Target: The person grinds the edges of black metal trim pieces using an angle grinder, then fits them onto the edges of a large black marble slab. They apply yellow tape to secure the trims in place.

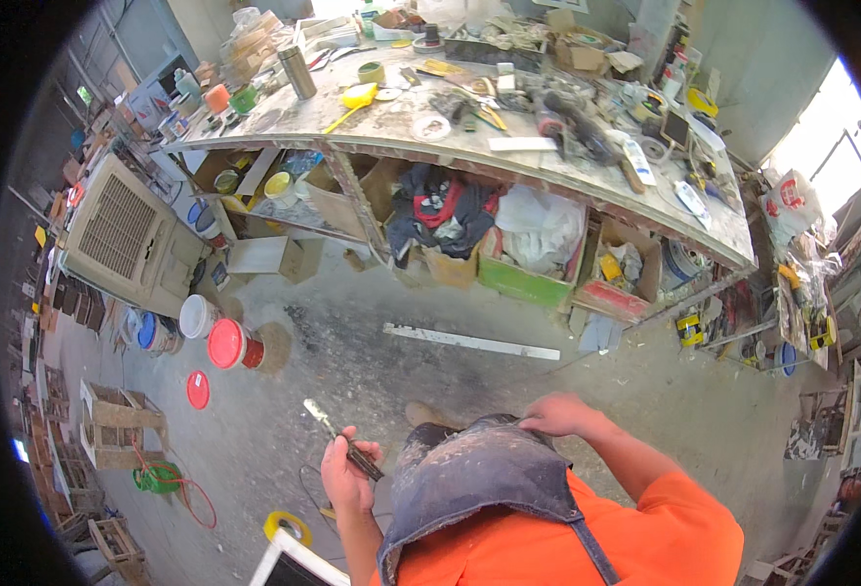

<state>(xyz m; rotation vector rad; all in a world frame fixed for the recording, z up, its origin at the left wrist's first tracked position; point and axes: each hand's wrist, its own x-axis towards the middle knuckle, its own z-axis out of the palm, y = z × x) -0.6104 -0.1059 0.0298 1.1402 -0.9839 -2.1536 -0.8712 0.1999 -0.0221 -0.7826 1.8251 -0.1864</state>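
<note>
My left hand (347,476) is closed round the dark handle of a narrow scraper-like tool (320,415). Its pale, stained blade points up and to the left, over the floor. At the right side of my dark, dust-stained apron (489,479), my right hand (559,415) has its fingers curled against the apron's edge. Part of its fingertips is hidden there. A yellow tape roll (289,528) and a white-framed dark panel (294,565) lie below my left hand.
A cluttered workbench (401,112) spans the far side, with filled boxes (528,276) underneath. A long white strip (471,342) lies on the floor ahead. Left of it stand a red-lidded bucket (227,344), a white bucket (198,317) and an air cooler (123,234); a red lid (198,390) lies nearby.
</note>
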